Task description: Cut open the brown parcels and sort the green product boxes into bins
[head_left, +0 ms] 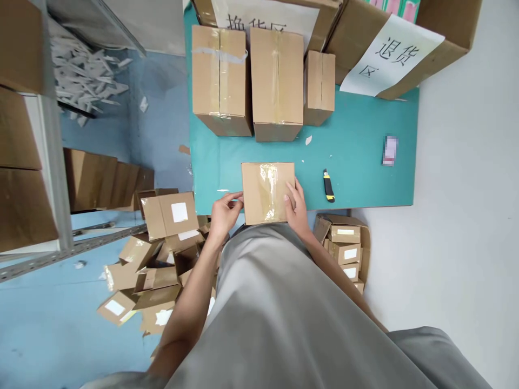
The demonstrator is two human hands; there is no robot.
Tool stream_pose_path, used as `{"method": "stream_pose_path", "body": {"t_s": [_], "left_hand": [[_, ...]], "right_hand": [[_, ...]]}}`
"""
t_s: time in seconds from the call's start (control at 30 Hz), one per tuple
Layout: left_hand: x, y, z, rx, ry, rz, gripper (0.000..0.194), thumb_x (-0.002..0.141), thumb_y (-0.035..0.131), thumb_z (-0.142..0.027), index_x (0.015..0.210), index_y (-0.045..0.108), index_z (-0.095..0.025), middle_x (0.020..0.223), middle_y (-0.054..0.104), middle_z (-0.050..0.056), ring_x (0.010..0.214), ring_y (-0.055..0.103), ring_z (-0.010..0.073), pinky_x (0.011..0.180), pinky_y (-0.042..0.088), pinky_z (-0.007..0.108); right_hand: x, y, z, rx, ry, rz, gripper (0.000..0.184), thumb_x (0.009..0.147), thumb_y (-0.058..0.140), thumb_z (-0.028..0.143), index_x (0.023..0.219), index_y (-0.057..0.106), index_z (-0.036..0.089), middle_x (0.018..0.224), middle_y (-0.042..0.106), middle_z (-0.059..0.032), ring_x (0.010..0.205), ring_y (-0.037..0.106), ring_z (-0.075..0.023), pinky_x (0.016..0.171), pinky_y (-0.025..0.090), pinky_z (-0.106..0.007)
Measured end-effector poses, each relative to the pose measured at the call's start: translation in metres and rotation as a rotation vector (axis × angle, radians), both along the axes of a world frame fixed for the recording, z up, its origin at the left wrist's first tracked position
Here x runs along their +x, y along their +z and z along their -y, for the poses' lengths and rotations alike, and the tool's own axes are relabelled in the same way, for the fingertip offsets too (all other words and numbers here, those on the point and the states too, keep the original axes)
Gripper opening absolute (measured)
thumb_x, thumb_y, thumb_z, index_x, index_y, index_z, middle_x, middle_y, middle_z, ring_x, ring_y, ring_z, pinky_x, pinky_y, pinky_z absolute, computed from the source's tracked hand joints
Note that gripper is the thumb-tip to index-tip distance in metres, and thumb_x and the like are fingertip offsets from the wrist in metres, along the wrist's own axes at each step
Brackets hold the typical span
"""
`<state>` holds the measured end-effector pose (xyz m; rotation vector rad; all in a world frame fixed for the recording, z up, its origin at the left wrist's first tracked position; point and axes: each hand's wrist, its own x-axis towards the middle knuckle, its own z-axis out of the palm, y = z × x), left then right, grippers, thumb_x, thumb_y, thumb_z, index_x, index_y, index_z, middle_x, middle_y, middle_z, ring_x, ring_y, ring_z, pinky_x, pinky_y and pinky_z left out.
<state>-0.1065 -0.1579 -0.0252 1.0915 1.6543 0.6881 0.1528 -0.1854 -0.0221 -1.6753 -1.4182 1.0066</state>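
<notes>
A small taped cardboard box (253,189) sits at the front edge of the green table, close to my body. Clear shiny tape runs down the middle of its top. My right hand (297,208) grips the box at its right side, with fingers over the edge and onto the top. At the left side of the box is my left hand (225,214), its fingers curled and pinched together by the box's edge. Whether something thin is between those fingertips is too small to make out. A black and yellow utility knife (328,186) lies to the right of the box.
Three taped cartons, among them a tall one (277,81), stand along the back of the table (357,140). Behind them is a large open box with a paper sign (391,54). Opened boxes (158,281) pile up on the floor at left; a carton of small boxes (365,243) stands at right.
</notes>
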Motion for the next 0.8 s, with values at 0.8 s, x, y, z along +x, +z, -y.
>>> {"method": "stream_pose_path", "body": {"t_s": [0.8], "left_hand": [[0.062,-0.081,-0.017,-0.413,-0.139,0.491,0.089,0.069,0.083,-0.098,0.114,0.081,-0.020,0.122,0.086,0.014,0.120,0.080,0.0322,0.114,0.062,0.047]], "right_hand": [[0.113,0.042,0.011,0.113,-0.255,0.322,0.059,0.110,0.063,0.067,0.142,0.083,0.022,0.145,0.080,-0.0190,0.138,0.074,-0.0334,0.123,0.060,-0.056]]}}
